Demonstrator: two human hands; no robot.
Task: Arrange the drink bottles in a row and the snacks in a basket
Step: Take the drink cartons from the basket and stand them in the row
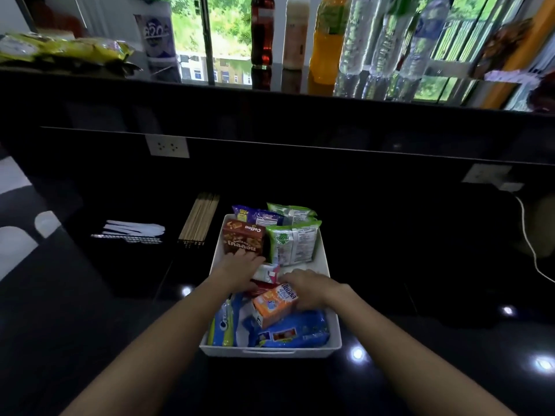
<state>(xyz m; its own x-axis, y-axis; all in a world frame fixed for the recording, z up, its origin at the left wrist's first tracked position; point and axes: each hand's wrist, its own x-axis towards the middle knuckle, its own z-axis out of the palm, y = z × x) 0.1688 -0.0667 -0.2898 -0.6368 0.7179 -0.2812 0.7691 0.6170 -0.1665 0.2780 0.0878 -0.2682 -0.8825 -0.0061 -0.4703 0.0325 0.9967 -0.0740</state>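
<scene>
A white basket (326, 262) sits on the dark counter in front of me, filled with snacks: a brown Collon box (244, 238), green packets (292, 244), a purple bag (256, 216), blue packs (295, 328) and an Oreo pack (224, 324). My left hand (237, 270) reaches into the middle of the basket, fingers on a red-and-white box (265, 276). My right hand (306, 288) grips the end of an orange carton (274, 304) lying tilted on the blue packs. Several drink bottles stand in a row on the upper shelf: cola (262, 31), milky drink (295, 34), orange drink (326, 40), and clear water bottles (387, 40).
Yellow snack bags (63, 51) lie at the left end of the upper shelf beside a white-and-blue canister (157, 34). Wooden chopsticks (199, 219) and white plastic cutlery (132, 231) stand in holders left of the basket. A wall socket (167, 146) and a white cable (531, 247) are nearby.
</scene>
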